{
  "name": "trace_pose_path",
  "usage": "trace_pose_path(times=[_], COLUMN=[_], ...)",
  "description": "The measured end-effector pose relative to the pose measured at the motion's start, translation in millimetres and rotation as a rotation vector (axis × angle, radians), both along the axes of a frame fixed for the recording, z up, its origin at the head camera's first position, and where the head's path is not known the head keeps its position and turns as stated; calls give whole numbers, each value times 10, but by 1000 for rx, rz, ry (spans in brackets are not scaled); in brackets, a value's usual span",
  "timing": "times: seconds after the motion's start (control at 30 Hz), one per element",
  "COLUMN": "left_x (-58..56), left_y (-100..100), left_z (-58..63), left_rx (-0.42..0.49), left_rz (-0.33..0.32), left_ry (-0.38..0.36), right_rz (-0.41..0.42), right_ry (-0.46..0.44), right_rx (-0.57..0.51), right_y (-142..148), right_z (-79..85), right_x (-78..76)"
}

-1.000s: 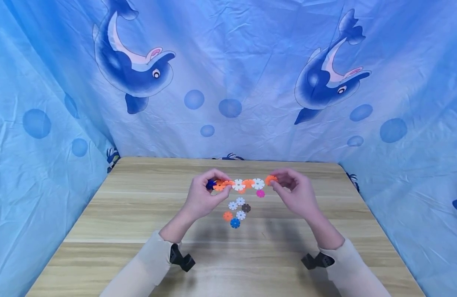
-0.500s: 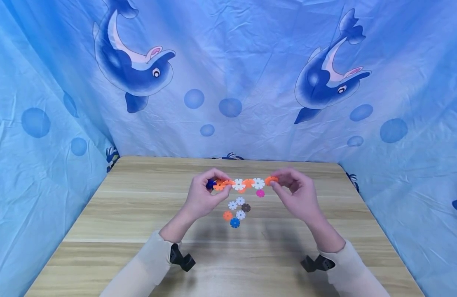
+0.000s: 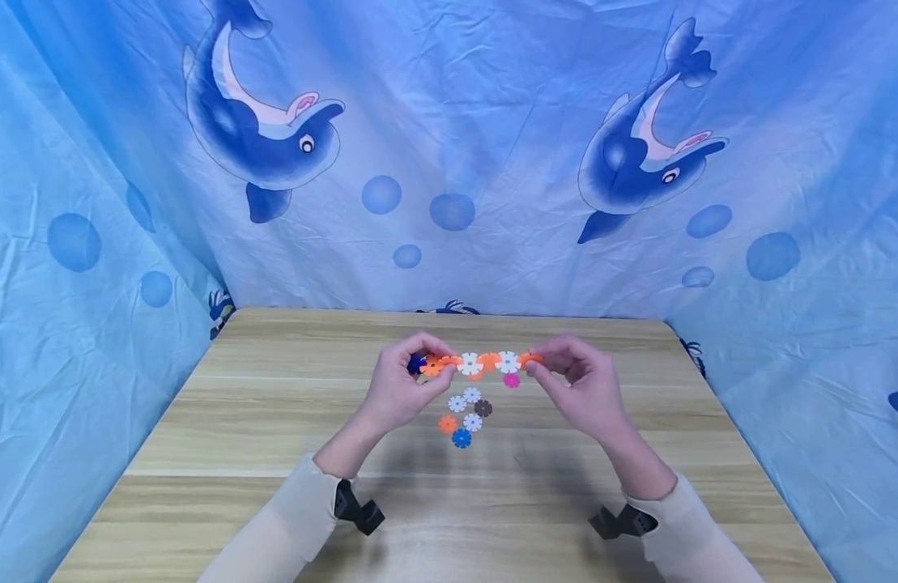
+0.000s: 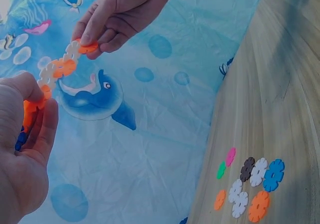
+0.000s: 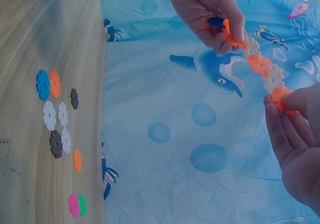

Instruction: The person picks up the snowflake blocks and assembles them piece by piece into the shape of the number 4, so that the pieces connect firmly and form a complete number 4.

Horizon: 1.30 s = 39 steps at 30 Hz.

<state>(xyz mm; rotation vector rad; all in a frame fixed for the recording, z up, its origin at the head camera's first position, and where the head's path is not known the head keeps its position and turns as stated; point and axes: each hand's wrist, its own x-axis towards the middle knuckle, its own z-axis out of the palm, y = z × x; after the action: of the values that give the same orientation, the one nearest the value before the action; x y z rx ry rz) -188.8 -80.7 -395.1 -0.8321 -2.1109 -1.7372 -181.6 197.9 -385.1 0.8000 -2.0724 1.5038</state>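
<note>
A chain of notched plastic snowflake discs is held above the table between both hands, alternating orange and white toward its right part. My left hand [image 3: 407, 385] pinches an orange disc [image 3: 431, 365] near the left end, where a dark blue disc [image 3: 415, 363] partly shows behind the fingers. With thumb and fingers, my right hand [image 3: 583, 385] pinches an orange disc [image 5: 281, 100] at the other end. That disc meets the edge of a white disc [image 5: 273, 78]; how deep the slots engage cannot be seen. Another white disc [image 3: 470, 363] sits mid-chain.
Loose discs lie on the wooden table [image 3: 274, 429] below the hands: a blue disc [image 3: 461, 438], a brown disc [image 3: 483, 408], a pink disc [image 3: 511, 380], a green disc [image 4: 221, 169], and several white and orange ones. A blue dolphin-print curtain [image 3: 449, 267] surrounds the table.
My right hand has shifted slightly left, and the gap between its orange disc and the white disc has closed in the head view. My left hand has barely moved.
</note>
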Motion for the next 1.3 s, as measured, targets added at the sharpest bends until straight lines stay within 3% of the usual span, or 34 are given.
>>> trace_pose_path(times=[0.23, 0.43, 0.8, 1.0, 1.3], left_x=[-28, -25, 10, 24, 50], left_y=[19, 66, 115, 114, 127], left_z=[10, -4, -100, -130, -117], left_rx=[-19, 29, 41, 27, 1], left_rz=[-5, -23, 0, 14, 4], left_ry=[-6, -4, -101, -135, -122], right_rz=[13, 1, 9, -12, -16], right_ry=[26, 53, 77, 81, 72], right_rx=[-32, -45, -114, -100, -70], right_y=[-7, -15, -46, -39, -41], right_z=[25, 53, 174, 191, 179], right_x=[-8, -27, -54, -67, -73])
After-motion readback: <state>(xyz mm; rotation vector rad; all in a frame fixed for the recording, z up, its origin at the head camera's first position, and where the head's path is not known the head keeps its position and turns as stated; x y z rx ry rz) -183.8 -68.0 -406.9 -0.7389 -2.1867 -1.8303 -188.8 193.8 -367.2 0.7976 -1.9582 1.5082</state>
